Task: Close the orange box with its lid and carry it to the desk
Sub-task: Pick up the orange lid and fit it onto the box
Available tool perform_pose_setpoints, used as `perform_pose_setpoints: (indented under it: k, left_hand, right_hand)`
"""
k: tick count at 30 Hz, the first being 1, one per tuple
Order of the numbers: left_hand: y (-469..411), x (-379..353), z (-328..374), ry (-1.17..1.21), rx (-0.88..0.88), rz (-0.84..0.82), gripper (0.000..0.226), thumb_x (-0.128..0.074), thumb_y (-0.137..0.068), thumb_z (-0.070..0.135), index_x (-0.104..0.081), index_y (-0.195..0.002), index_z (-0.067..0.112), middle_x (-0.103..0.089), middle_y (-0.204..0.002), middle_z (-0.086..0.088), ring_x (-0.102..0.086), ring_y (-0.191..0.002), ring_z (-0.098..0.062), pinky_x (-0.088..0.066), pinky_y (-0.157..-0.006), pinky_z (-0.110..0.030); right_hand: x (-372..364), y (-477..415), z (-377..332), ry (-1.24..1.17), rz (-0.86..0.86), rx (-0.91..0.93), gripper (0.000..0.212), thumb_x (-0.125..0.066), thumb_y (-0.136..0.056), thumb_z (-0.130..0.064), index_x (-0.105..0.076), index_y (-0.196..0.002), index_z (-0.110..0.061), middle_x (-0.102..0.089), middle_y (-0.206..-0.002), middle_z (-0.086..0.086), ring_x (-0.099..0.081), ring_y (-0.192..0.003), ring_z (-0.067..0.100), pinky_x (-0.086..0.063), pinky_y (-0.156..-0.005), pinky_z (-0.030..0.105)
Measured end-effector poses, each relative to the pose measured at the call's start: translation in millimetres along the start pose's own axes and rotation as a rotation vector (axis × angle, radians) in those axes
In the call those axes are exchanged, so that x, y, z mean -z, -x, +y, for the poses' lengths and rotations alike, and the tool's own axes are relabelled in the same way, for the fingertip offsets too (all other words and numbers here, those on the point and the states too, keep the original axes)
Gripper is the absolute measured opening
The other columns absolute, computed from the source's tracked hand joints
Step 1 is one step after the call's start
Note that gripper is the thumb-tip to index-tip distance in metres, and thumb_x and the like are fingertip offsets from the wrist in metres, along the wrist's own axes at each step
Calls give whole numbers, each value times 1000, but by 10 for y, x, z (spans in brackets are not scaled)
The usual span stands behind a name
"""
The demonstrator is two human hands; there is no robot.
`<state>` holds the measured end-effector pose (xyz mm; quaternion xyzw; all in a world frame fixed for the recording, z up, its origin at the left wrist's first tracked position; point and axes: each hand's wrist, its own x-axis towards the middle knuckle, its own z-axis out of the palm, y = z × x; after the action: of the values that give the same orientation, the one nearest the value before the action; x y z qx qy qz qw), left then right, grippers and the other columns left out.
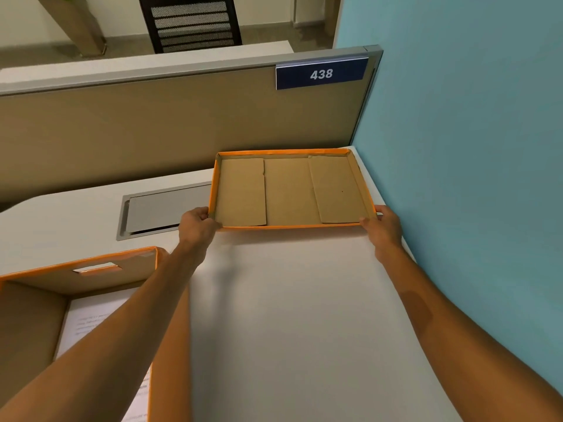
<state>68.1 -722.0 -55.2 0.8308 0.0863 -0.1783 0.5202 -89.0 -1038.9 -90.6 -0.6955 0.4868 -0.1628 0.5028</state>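
Observation:
The orange lid (289, 190) lies upside down at the far right corner of the white desk (289, 315), its brown cardboard inside facing up. My left hand (196, 228) grips its near left corner. Its near right corner is held by my right hand (384, 229). The open orange box (91, 269) stands at the lower left, with a handle slot in its far wall and white printed papers (88, 324) inside. My left forearm crosses over the box's right edge.
A grey cable hatch (161, 211) is set into the desk left of the lid. A beige partition (152, 126) with a blue "438" sign (321, 74) runs along the back. A blue wall (472, 147) closes the right side.

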Motion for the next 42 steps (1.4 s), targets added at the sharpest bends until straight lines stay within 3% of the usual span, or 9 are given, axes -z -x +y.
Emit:
perform_pose_setpoints:
  k: [5,11,16,20,26,33,36,39,42]
  left_hand:
    - [146,151,56,303,10,-64,54,-58,-88,-10,-50,-137,11,-61,-115,-14,-63,-104,-29,-51,-94,-43]
    - [547,396,53,658,-49,-196,72,-60,-87,-14,-36,-144,25,-52,-120,-16,-66,-103,-33,-56,-91,-52]
    - [872,757,-117,760,-86,-202,74,-61,-87,-11,-40,-143,32,-53,-126,-18,-63,-115,-36,-55,-93,-55]
    - [1138,1063,-248,823,-111,-177,79,-61,-85,-15,-41,-143,35,-55,-107,-15,-65,-111,-35,-56,-91,-55]
    - [1513,1594,-460,899,-138,-150,77,-60,-85,-15,-41,-142,33,-48,-117,-19,-62,-112,-39,-62,-75,-43]
    - [1966,2254,-719,975,-153,-109,72,-62,-87,-10,-42,-144,28,-47,-131,-15,-61,-114,-36,-61,-76,-46]
    - [2158,2520,-793,973,-163,-69,70,-65,-86,-9,-43,-143,27,-50,-127,-10,-62,-110,-35,-61,-73,-46]
    - [2315,2754,-845,957,-163,-22,71,-65,-86,-9,-43,-142,29,-50,-123,-7,-60,-106,-33,-62,-70,-45]
    - [2441,2961,-890,939,-167,-1,72,-66,-85,-8,-43,-142,31,-49,-121,-6,-59,-108,-34,-62,-78,-50]
  right_hand:
    - [121,216,-3,-316,-76,-96,39,-63,-90,1,-56,-125,-13,-66,-113,15,-68,-98,30,-58,-84,46]
    - [274,713,-111,-655,-154,-106,44,-57,-91,13,-50,-130,-5,-62,-111,18,-66,-102,29,-61,-75,39]
    - [351,1223,-147,-710,-197,-82,46,-55,-91,15,-48,-133,-4,-60,-120,25,-64,-109,36,-56,-90,50]
    - [333,1668,-200,-695,-216,-55,46,-56,-91,15,-48,-134,-2,-59,-122,26,-64,-110,38,-55,-91,52]
    - [247,2359,-245,-701,-236,-29,43,-56,-92,13,-48,-132,1,-58,-123,29,-62,-112,42,-55,-89,49]
    - [125,3133,-256,-607,-272,71,35,-62,-94,-2,-53,-128,-1,-62,-122,26,-66,-108,40,-57,-86,42]
    - [37,3404,-235,-340,-195,148,48,-65,-94,-21,-48,-138,-9,-61,-130,21,-67,-103,33,-55,-91,43]
    - [-44,3673,-205,55,38,367,59,-65,-93,-35,-44,-143,-12,-55,-139,15,-56,-121,32,-49,-93,41]
    - [-136,4004,-200,220,74,722,61,-71,-88,-34,-48,-140,-14,-53,-137,13,-50,-125,28,-50,-93,41]
